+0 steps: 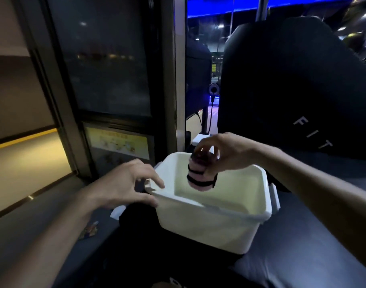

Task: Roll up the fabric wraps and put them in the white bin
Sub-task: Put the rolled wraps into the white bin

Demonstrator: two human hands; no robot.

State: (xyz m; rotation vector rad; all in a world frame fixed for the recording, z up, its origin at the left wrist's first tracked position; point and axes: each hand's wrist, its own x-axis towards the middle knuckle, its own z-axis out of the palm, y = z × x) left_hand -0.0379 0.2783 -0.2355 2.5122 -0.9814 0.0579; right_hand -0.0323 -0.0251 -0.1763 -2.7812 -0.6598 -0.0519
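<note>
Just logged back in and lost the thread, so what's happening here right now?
A person is putting a rolled fabric wrap into the white bin. The right hand pinches the pink roll, bound with black straps, by its top and holds it upright over the open bin, partly below the rim and not yet let go. The left hand is open, fingers spread, at the bin's near left corner. What shows of the bin's floor is bare.

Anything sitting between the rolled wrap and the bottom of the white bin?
No. In the head view the right hand holds the rolled pink wrap over the white bin; the bin floor showing beneath it looks bare.
</note>
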